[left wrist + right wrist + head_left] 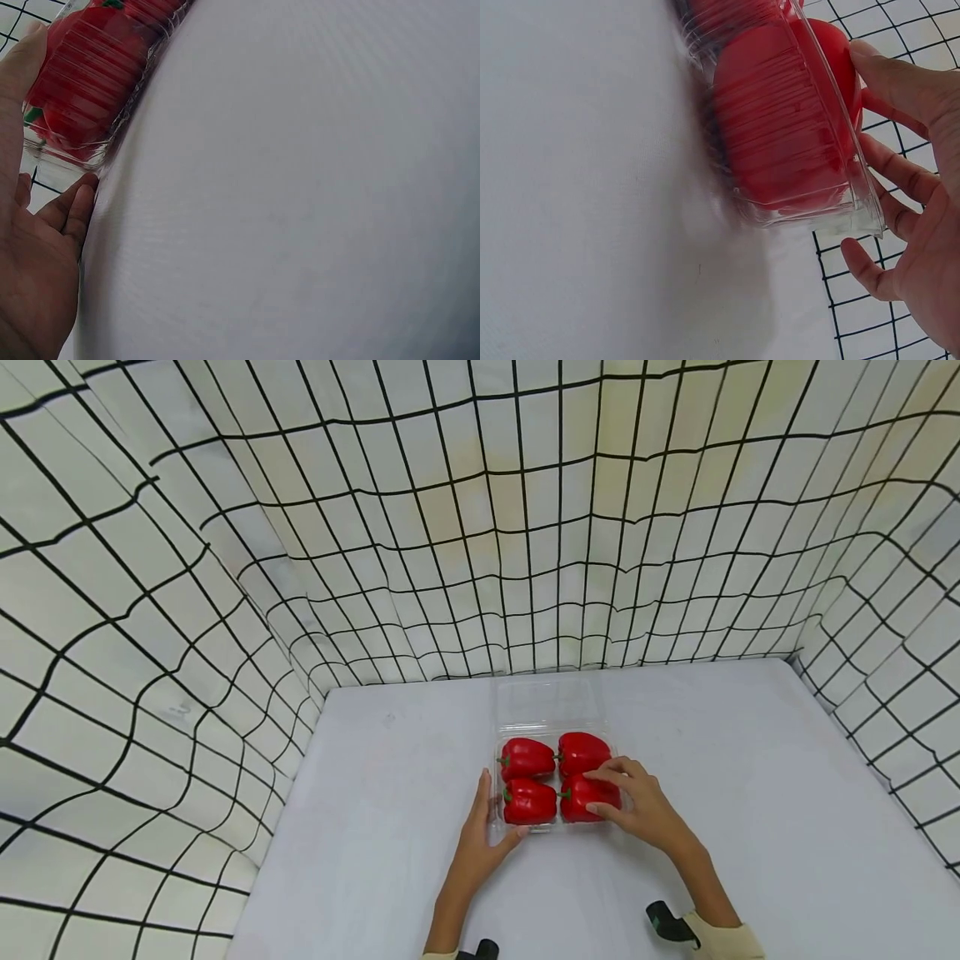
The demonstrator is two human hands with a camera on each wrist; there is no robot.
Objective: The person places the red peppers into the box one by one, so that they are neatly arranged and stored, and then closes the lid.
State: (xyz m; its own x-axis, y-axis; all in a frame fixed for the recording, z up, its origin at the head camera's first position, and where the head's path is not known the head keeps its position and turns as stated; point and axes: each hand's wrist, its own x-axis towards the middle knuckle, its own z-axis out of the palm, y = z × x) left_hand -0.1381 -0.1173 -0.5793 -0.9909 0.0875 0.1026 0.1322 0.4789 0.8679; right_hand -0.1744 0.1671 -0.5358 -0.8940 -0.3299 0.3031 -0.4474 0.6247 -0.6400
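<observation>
Several red bell peppers with green stems sit in a clear plastic clamshell container on the table. My right hand holds the front right bell pepper, thumb on its near side and fingers over its far side. In the right wrist view the thumb presses that pepper just above the container's rim. My left hand lies along the container's left wall, fingers straight and thumb at the front edge, beside the front left bell pepper. Behind these are a back left pepper and a back right pepper.
The container's transparent lid lies folded open toward the back. A white cloth covers the table. Black grid netting over white sheeting stands at the back and both sides. A black wrist device is on the right wrist.
</observation>
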